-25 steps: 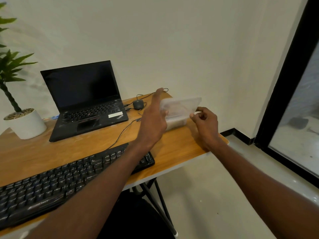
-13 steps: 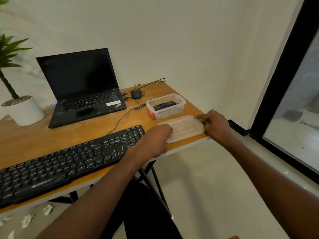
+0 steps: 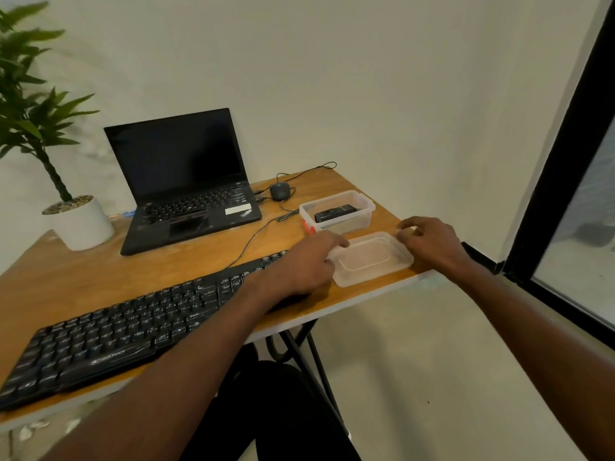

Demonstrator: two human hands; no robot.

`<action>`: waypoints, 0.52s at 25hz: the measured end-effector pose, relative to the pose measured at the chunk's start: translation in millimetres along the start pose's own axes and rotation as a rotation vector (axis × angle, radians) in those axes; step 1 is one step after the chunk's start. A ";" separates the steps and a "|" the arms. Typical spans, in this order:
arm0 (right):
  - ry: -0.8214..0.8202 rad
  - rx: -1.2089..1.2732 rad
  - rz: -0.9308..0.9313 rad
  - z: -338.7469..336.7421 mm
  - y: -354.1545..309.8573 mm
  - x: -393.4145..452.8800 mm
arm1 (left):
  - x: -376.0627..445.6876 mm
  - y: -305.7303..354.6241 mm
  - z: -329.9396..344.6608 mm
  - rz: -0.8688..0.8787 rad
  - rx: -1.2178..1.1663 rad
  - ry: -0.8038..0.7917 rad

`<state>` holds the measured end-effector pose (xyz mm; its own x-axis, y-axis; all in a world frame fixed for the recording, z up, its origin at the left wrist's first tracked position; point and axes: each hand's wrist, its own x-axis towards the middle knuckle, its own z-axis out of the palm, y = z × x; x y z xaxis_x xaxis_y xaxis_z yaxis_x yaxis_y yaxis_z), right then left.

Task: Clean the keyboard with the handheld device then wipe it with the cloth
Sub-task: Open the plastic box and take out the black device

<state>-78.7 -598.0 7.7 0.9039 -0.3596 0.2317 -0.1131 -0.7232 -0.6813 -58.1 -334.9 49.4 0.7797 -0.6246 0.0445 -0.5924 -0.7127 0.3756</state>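
Clear lid [image 3: 369,259] flat on table [image 3: 100,271], left hand [image 3: 307,264] and right hand [image 3: 431,242] apparently pinching opposite edges; open container [image 3: 337,211] with black device [image 3: 334,213] just beyond fingertips.

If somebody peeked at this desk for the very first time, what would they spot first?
Probably the two hands near the desk's front right corner: the left hand and the right hand sit at either end of a clear plastic lid lying flat on the wood. Just behind it stands an open clear box with a black device inside. A long black keyboard stretches along the front edge.
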 end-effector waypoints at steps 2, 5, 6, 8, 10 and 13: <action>0.134 -0.043 -0.083 2.9 -16.5 7.1 | 9.0 -14.9 -12.2 0.031 0.060 0.150; 0.081 -0.028 -0.360 15.2 -61.0 34.4 | 28.2 -39.5 -18.8 -0.039 0.171 0.225; 0.004 -0.043 -0.425 22.2 -77.0 48.5 | 33.8 -45.8 -18.9 -0.074 0.192 0.211; -0.152 -0.213 -0.489 37.4 -102.8 79.7 | 41.5 -52.0 -18.0 -0.114 0.206 0.184; -0.333 -0.444 -0.480 50.0 -117.6 110.6 | 46.6 -55.3 -15.6 -0.116 0.212 0.185; -0.570 -0.593 -0.395 60.9 -122.5 138.7 | 52.2 -59.3 -14.7 -0.113 0.214 0.194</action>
<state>85.7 -523.4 81.0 0.9711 0.2101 -0.1134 0.1964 -0.9731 -0.1205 20.7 -320.6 43.1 0.8550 -0.4796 0.1972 -0.5130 -0.8380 0.1862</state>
